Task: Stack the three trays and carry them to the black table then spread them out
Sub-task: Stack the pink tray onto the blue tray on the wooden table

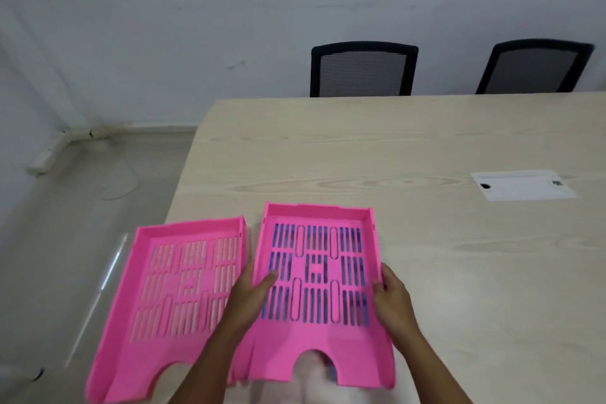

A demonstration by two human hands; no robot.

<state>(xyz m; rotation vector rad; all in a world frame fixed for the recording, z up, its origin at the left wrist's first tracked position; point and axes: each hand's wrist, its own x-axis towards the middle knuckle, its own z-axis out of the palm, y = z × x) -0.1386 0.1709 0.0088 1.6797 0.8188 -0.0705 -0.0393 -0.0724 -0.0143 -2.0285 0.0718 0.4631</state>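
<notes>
Here, a person grips a pink slotted tray (319, 275) by its long sides over a pale wooden table (426, 147). The left hand (251, 295) curls over the wall at nine o'clock, thumb inside on the floor; the right hand (392, 295) clamps the opposite wall at three o'clock. The tray's long axis runs from six to twelve, its notched front edge nearest the wearer. Dark blue shows through its slots (probably another tray nested beneath, though that is hard to confirm). A second pink tray (177, 292) lies just beside it at nine o'clock, bare tabletop visible through its slots, nearer the left hand, so the held tray would need to travel leftward to stack. Farther off, at one o'clock, stand two black mesh chairs (362, 69).
</notes>
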